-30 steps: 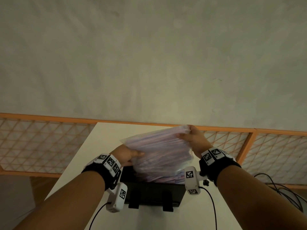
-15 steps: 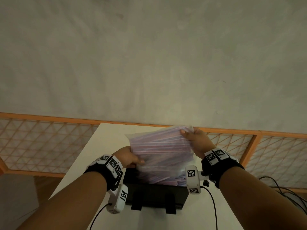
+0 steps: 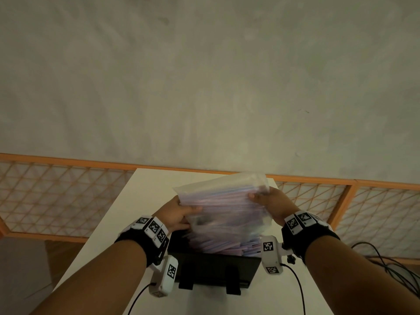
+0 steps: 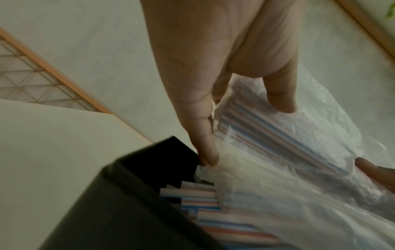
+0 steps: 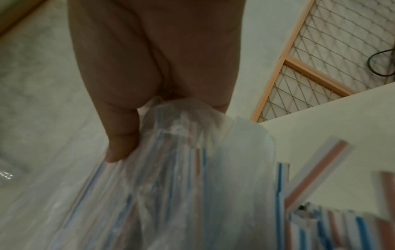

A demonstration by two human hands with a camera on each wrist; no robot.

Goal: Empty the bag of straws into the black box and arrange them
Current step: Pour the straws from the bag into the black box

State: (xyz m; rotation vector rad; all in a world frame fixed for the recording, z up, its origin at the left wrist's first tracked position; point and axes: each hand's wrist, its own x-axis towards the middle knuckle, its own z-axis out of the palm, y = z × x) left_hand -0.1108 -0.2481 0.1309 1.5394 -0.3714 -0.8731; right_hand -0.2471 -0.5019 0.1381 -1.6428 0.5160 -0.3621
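Observation:
A clear plastic bag [image 3: 223, 208] full of red, blue and white striped straws is tipped over the black box [image 3: 213, 268] on the white table [image 3: 147, 192]. My left hand [image 3: 179, 214] grips the bag's left edge; in the left wrist view the fingers [image 4: 205, 147] pinch the plastic [image 4: 278, 152] above the box's corner [image 4: 136, 177]. My right hand [image 3: 268, 200] grips the bag's upper right end, thumb [image 5: 121, 135] curled on the plastic [image 5: 171, 169]. Several straws [image 4: 205, 201] lie inside the box. More straws [image 3: 227, 245] spill from the bag's mouth.
An orange-framed mesh railing [image 3: 68, 194] runs behind the table, with a grey wall above it. Black cables [image 3: 395, 269] lie on the floor at the right. Two black clips [image 3: 233, 283] stick out from the box's near wall.
The bag has tilted: my right hand lifted its far end higher and back, my left hand shifted slightly up along the left edge. More straws lie in the box.

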